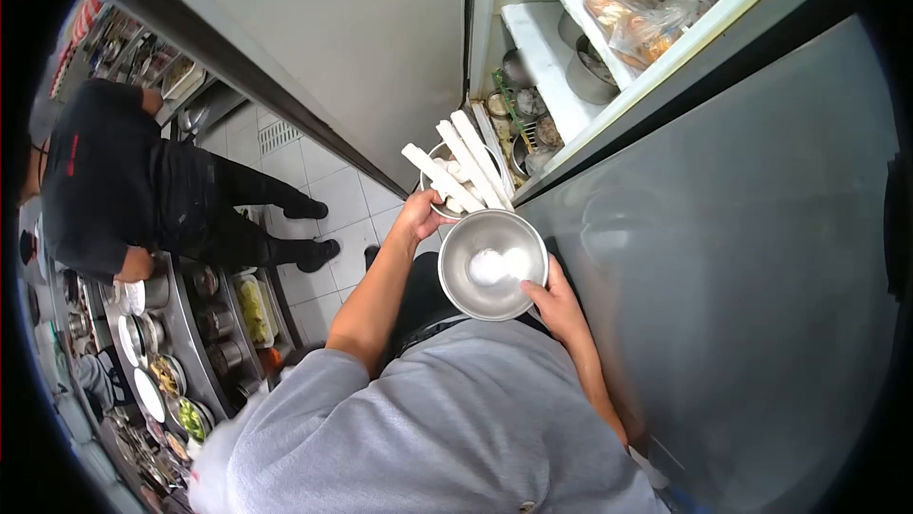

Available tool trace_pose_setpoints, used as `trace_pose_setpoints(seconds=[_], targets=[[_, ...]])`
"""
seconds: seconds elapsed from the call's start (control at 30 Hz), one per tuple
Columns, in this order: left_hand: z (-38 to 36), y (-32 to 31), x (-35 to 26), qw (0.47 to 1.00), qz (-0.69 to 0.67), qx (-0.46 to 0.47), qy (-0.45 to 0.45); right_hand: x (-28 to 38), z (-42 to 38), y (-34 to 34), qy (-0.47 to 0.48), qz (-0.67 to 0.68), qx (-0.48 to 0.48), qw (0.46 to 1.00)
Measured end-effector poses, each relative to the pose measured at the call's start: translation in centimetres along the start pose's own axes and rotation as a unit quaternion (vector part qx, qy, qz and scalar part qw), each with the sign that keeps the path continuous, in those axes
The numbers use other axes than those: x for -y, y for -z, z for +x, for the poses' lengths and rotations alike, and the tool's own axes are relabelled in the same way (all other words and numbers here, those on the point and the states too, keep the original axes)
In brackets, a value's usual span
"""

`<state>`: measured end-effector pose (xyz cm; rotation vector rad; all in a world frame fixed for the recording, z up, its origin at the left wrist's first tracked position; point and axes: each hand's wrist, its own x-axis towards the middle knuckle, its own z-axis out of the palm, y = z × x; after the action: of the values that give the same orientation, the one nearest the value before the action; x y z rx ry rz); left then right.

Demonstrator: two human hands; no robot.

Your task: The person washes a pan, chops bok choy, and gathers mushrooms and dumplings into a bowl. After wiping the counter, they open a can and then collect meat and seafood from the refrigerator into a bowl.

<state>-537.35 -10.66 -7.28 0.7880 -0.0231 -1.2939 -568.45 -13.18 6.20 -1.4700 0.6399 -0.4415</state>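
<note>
An empty steel bowl (492,267) is in my right hand (559,303), the thumb over its rim and the fingers around the outside. My left hand (421,216) grips the rim of a second bowl (430,178) just beyond it. Several long white sticks (468,160) stand out of that second bowl, with smaller pale pieces among them. The near edge of the second bowl is hidden behind the empty one.
An open fridge with white shelves (552,67) holds bowls and a bagged item (642,15). Its grey door (742,257) stands at the right. At the left a person in black (124,172) stands by a counter with food bowls.
</note>
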Motion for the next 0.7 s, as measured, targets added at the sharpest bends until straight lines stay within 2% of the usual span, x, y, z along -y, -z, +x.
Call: trace_pose_setpoints(seconds=[0.13, 0.23, 0.3, 0.37, 0.4, 0.47, 0.53, 0.63, 0.7], targets=[[-0.7, 0.1, 0.1, 1.0, 0.018, 0.0, -0.026, 0.7, 2.3, 0.2, 0.001, 0.031, -0.027, 0.999], [0.5, 1.8, 0.1, 0.998, 0.057, -0.015, 0.006, 0.3, 6.5, 0.4, 0.011, -0.009, -0.025, 1.0], [1.8, 3.4, 0.3, 0.999, 0.036, -0.002, 0.024, 1.0, 10.0, -0.2, 0.013, -0.027, -0.014, 0.999], [0.7, 0.9, -1.1, 0.999, -0.009, 0.007, 0.037, -0.3, 13.7, -0.3, 0.023, -0.067, -0.003, 0.998], [2.6, 2.5, -0.3, 0.999, 0.031, 0.013, 0.033, -1.7, 16.0, -0.1, 0.055, -0.083, -0.02, 0.995], [1.9, 2.4, -1.7, 0.998, 0.03, 0.027, 0.042, 0.5, 18.9, -2.4, -0.064, -0.107, -0.014, 0.992], [0.7, 1.9, -3.7, 0.998, 0.04, 0.035, 0.026, -1.1, 21.4, -4.2, 0.017, -0.163, -0.021, 0.986], [0.5, 3.9, -5.9, 0.998, 0.04, 0.023, 0.04, -1.8, 22.9, -7.0, 0.055, -0.191, -0.042, 0.979], [1.6, 4.9, -7.2, 0.997, 0.056, 0.016, 0.056, -1.3, 24.0, -8.0, 0.013, -0.178, -0.041, 0.983]])
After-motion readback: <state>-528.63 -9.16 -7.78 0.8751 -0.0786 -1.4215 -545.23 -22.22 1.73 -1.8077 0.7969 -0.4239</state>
